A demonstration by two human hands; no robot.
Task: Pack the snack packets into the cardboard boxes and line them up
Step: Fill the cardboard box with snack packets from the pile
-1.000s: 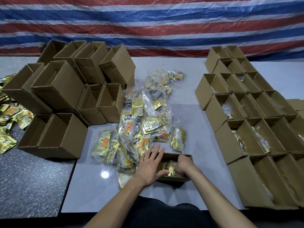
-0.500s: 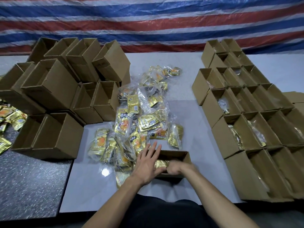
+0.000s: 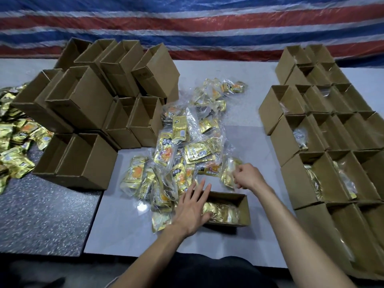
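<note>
Head view: the open box [image 3: 245, 206] lies on its long side close to the front edge of the table [image 3: 239, 242], mouth up, so it can be loaded from the heap of snack packets [image 3: 187, 146] just behind it. The left hand [image 3: 192, 206] lies over the box's left end with fingers spread and straight, the thumb tip touching the gold packets inside [image 3: 222, 212]. That looks like bracing, to stop the light carton sliding and to keep the load flat. The right hand [image 3: 248, 176] is beyond the box's far rim at the heap's near right edge, fingers curled and pinching the clear wrap of a bagged packet [image 3: 228, 173]. The packet hangs to the left of the knuckles, touching the heap, well short of the box mouth; blur hides the exact hold. Filled boxes [image 3: 307, 179] stand in tight rows along the right edge, likely the line this box joins. Empty boxes [image 3: 87, 163] are stacked toward the left edge.
</note>
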